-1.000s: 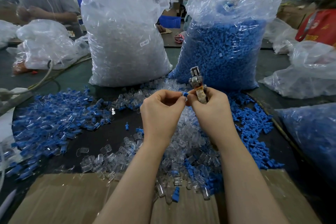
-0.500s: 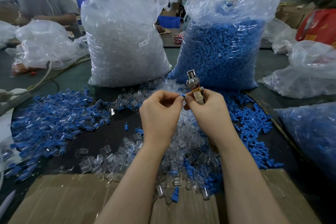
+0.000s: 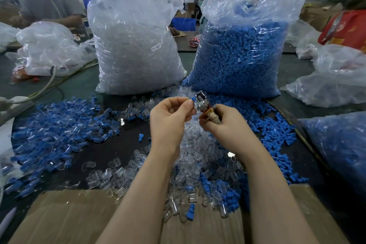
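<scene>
The left hand [image 3: 168, 119] pinches a small blue plastic cap [image 3: 191, 102]; the right hand [image 3: 223, 123] grips a metal tool with a taped handle [image 3: 204, 105]. The dark worktop [image 3: 118, 144] carries loose blue and clear plastic pieces, with two full plastic bags toward its far edge.

**Workbench in a factory hall**

Dark table [image 3: 118, 144], with cardboard [image 3: 59, 214] at the near edge. Behind, side by side: bag of clear parts [image 3: 134, 45] at left, bag of blue parts [image 3: 237, 55] at right. Smaller bags [image 3: 49, 49] at both sides. Cable [image 3: 51, 74] at left. Further back: worker [image 3: 49, 2], blue crate [image 3: 184, 24]. Bright, even light.
</scene>
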`<act>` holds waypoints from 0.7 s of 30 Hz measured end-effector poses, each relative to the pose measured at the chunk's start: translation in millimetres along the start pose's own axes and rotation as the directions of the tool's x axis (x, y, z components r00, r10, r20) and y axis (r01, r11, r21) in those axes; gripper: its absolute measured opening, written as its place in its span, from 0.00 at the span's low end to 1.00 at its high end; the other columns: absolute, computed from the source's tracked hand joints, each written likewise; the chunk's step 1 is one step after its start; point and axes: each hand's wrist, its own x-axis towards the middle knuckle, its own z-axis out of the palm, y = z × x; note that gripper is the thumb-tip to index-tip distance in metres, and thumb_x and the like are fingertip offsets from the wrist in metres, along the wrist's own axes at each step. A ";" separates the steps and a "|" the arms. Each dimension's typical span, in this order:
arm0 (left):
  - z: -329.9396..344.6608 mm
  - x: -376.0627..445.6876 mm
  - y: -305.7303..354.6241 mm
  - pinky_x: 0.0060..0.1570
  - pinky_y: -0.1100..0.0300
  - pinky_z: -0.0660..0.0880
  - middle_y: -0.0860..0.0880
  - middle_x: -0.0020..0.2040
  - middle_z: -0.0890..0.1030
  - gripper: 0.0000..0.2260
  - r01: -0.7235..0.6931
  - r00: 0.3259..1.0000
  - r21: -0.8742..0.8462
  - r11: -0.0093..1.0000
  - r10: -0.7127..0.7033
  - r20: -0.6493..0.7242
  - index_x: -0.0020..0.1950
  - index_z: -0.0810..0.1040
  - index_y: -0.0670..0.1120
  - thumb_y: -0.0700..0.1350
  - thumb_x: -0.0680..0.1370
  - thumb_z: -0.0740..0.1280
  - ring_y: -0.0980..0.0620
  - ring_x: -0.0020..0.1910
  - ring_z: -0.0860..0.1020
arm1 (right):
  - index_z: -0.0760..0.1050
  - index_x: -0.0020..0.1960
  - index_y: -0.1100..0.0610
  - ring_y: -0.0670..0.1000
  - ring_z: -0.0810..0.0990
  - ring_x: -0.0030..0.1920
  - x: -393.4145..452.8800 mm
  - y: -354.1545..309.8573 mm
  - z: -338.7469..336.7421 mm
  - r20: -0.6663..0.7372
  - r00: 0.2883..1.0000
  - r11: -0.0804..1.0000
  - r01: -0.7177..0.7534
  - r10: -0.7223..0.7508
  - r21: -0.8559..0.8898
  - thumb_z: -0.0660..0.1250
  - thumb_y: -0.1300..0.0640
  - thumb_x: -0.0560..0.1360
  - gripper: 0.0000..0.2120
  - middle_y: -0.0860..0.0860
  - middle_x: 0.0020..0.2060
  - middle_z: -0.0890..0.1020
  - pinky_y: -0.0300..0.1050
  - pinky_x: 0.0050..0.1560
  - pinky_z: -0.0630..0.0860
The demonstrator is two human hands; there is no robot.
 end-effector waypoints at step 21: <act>-3.3 0.7 -0.6 0.38 0.65 0.77 0.50 0.35 0.83 0.05 -0.049 0.996 0.051 0.998 0.045 0.070 0.43 0.80 0.42 0.34 0.76 0.70 0.56 0.35 0.81 | 0.76 0.42 0.51 0.49 0.71 0.31 -0.6 1.5 1.5 0.024 1.000 0.995 -0.007 0.009 -0.102 0.63 0.61 0.72 0.06 0.48 0.30 0.76 0.44 0.34 0.66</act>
